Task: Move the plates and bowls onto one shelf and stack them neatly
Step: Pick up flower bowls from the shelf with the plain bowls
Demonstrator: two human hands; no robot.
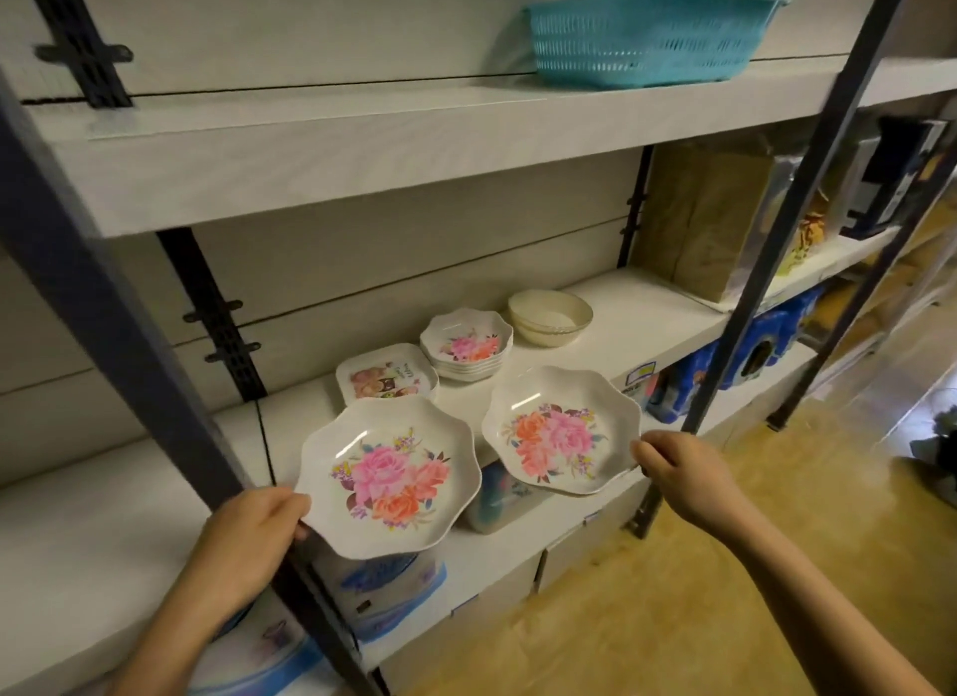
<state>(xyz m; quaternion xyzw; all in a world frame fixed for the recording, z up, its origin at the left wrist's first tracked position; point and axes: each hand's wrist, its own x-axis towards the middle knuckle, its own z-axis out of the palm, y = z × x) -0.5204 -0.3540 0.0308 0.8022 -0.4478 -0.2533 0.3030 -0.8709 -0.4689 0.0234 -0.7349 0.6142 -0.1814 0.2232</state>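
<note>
- Just beyond both hands, on the middle shelf (647, 302), sit the stacks. The square plates (386, 377) are straight ahead of the left hand (254, 524), and the small flowered bowls (468, 351) are a bit further back. The cream bowls (550, 315) are furthest, up ahead of the right hand (678, 467).
- Each hand has its own big flowered plate. They look like melamine to me: light, stiff, glossy and a bit slippery. They probably wouldn't shatter, but they'd clatter if dropped.
- I'd say the best place to grab is the wavy rim, thumb on top and fingers under.
- Left hand: fingers are curled round the near-left rim of the left plate (388, 478). It's held in the air in front of the shelf edge, tilted toward the camera.
- Right hand: a narrow pinch on the near-right rim of the right plate (562, 431), which overhangs the shelf's front edge. I can't tell if it's resting on the shelf or hovering.
- The two plates are side by side, just apart, not stacked yet.
</note>
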